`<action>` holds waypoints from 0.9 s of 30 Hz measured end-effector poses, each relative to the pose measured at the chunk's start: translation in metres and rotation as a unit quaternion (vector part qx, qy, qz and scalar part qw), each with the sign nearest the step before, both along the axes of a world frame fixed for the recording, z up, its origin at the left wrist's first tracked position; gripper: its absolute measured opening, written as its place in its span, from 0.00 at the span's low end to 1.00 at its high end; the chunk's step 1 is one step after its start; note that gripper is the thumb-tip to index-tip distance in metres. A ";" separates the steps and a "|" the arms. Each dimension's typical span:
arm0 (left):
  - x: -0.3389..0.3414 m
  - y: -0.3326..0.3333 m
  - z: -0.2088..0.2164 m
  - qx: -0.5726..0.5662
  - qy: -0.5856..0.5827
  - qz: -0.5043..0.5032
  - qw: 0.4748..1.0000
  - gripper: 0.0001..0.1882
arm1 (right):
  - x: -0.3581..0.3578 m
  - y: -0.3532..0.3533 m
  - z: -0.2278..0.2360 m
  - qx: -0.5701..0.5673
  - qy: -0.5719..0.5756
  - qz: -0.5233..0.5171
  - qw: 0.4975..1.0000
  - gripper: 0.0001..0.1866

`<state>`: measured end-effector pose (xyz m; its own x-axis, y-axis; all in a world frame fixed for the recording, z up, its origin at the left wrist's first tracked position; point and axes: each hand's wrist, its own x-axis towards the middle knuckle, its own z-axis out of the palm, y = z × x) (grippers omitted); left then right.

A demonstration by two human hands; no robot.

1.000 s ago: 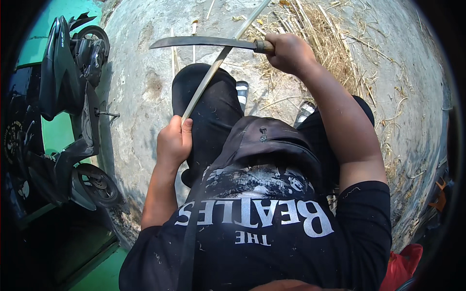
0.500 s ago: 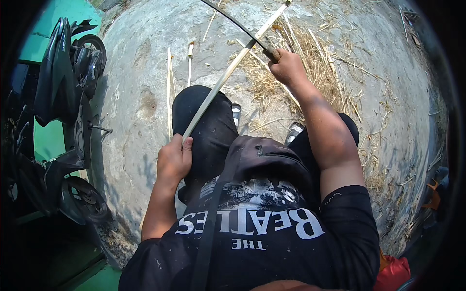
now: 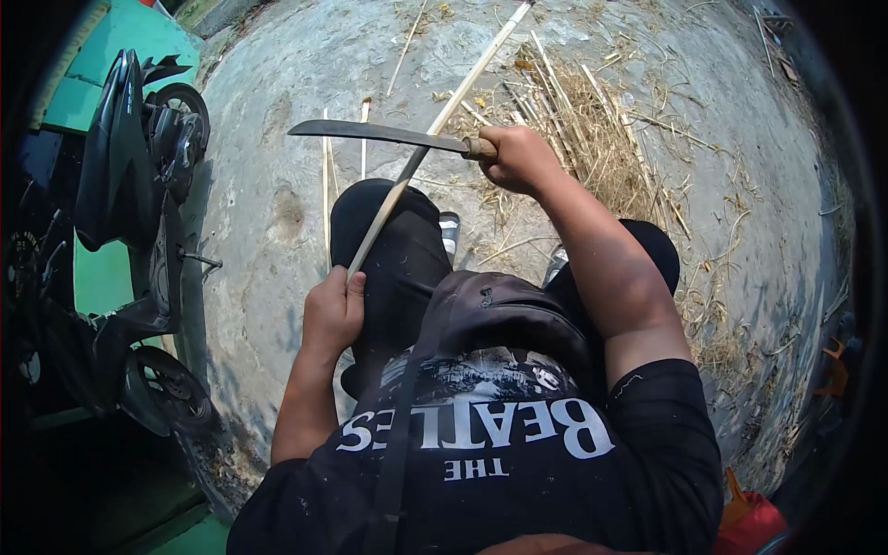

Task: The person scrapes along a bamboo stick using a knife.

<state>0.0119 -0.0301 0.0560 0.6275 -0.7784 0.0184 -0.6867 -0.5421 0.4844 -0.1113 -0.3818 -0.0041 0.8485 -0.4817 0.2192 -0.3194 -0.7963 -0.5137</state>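
Note:
A long pale bamboo strip (image 3: 383,214) slants up and away from my left hand (image 3: 334,308), which is closed round its near end above my left thigh. My right hand (image 3: 521,159) grips the wooden handle of a machete (image 3: 370,132). Its dark, curved blade points left and crosses over the strip around mid-length. Whether the edge bites into the wood or only lies against it, I cannot tell. The strip's far end reaches the top of the view.
Thin shavings (image 3: 601,153) and loose strips are heaped on the concrete ground (image 3: 250,166) ahead to the right. More narrow strips (image 3: 364,139) lie beyond my left knee. A black motorbike (image 3: 139,231) stands at the left by a green wall. A red bag (image 3: 751,525) sits at the lower right.
The machete has come nearer to me along the strip, and its blade has swung from pointing up and away to pointing left. My left hand keeps its hold, nearly still.

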 end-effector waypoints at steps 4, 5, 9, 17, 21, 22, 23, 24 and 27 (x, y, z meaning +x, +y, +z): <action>-0.005 -0.001 0.004 0.025 0.000 0.017 1.000 0.21 | -0.002 0.003 0.001 0.032 0.021 -0.021 0.999 0.09; -0.003 0.003 0.000 0.018 -0.008 0.013 1.000 0.21 | -0.001 0.009 0.003 0.048 -0.006 -0.006 0.999 0.08; 0.000 0.005 0.000 0.009 -0.020 -0.006 1.000 0.21 | 0.002 0.033 0.009 -0.056 -0.037 0.077 0.995 0.05; -0.005 -0.002 0.001 0.005 -0.032 0.010 0.999 0.21 | -0.001 -0.004 0.004 0.031 0.006 -0.046 0.998 0.08; -0.004 0.001 0.001 0.019 -0.022 0.014 0.999 0.22 | -0.001 0.007 0.006 0.035 -0.008 -0.030 0.999 0.09; -0.003 0.001 0.000 0.021 -0.021 0.013 0.999 0.22 | 0.000 0.013 0.015 0.026 -0.009 -0.010 1.000 0.08; -0.003 0.002 0.000 0.016 -0.019 0.011 1.000 0.22 | 0.001 0.018 0.019 0.017 -0.010 0.011 1.000 0.08; -0.003 0.002 0.000 0.012 -0.016 0.010 1.000 0.22 | 0.001 0.024 0.017 -0.018 -0.022 0.034 0.999 0.07; -0.003 0.000 0.000 -0.006 -0.026 -0.005 1.000 0.22 | 0.002 0.024 0.026 -0.112 -0.001 0.103 0.988 0.06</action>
<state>0.0091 -0.0305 0.0556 0.6171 -0.7846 0.0598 -0.7169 -0.5292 0.4539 -0.1092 -0.3577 0.0221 0.9231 -0.2385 0.3016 -0.1383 -0.9379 -0.3182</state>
